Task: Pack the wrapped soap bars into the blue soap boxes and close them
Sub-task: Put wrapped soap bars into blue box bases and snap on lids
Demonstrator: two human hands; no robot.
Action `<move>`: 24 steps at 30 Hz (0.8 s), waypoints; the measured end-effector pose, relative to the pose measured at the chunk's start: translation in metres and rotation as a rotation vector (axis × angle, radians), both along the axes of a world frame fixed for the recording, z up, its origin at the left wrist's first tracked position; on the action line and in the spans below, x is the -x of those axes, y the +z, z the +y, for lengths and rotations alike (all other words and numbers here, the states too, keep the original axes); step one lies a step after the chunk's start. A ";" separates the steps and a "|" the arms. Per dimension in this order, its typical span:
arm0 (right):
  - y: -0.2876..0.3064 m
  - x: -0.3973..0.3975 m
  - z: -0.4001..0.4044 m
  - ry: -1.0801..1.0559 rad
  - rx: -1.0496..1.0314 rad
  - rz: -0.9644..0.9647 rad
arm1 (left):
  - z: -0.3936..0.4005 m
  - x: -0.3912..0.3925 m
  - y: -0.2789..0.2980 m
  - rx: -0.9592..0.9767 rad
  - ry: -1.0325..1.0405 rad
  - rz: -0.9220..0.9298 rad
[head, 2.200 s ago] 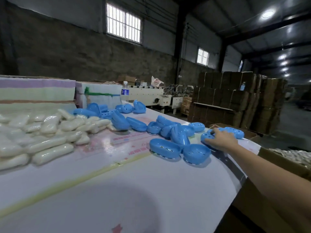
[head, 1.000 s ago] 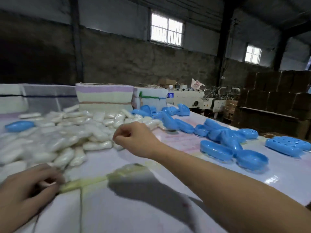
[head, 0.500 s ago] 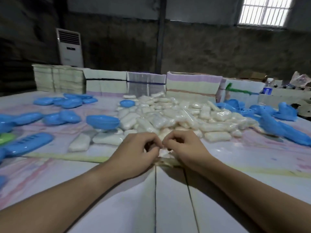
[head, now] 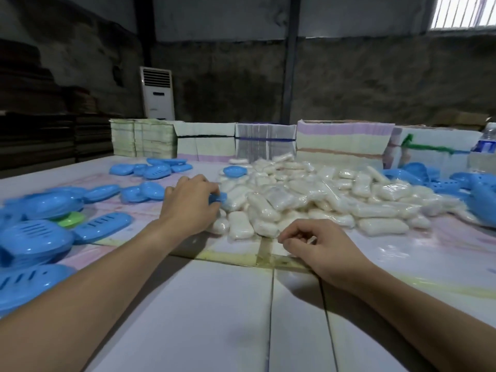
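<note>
I see the wrapped soap bars (head: 316, 200) heaped in a broad white pile at the middle of the table (head: 204, 318), each bar sealed in clear film. At the pile's left edge my left hand (head: 188, 208) lies palm down, its fingers curled over a blue soap box piece (head: 216, 197) of which only a small corner shows between thumb and fingertips; the hand appears to grip it, though most of the piece is hidden. My right hand (head: 319, 251) rests on the table just in front of the pile, fingers curled in towards the thumb; something small and pale shows at the fingertips, but I cannot tell whether it is pinched or only lies beneath them. More blue soap boxes (head: 40, 237), open halves and slotted lids, lie scattered to the left, with one green lid (head: 70, 219) among them, and another blue cluster (head: 429, 178) sits at the far right. One blue half (head: 234, 171) rests on the pile's far left corner. Behind everything, stacks of flat printed cartons (head: 341, 142) line the table's back edge, a water bottle (head: 487, 142) stands at the right, and a white standing air conditioner (head: 157, 92) is against the wall.
</note>
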State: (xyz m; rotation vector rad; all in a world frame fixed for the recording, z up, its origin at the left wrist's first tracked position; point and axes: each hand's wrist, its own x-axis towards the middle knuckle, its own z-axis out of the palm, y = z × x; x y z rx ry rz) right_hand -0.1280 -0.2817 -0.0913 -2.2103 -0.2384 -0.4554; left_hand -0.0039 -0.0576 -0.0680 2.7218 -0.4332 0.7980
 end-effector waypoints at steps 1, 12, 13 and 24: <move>0.000 0.000 0.000 0.000 0.002 -0.001 | -0.003 0.004 -0.001 0.029 -0.026 -0.027; 0.014 -0.001 -0.017 -0.213 -0.294 -0.150 | -0.037 0.086 -0.007 0.265 -0.984 0.095; 0.013 -0.002 -0.018 -0.215 -0.291 -0.125 | -0.039 0.088 -0.009 0.238 -1.031 0.179; 0.006 -0.001 -0.015 -0.197 0.049 0.010 | -0.035 0.076 -0.015 0.237 -0.886 0.419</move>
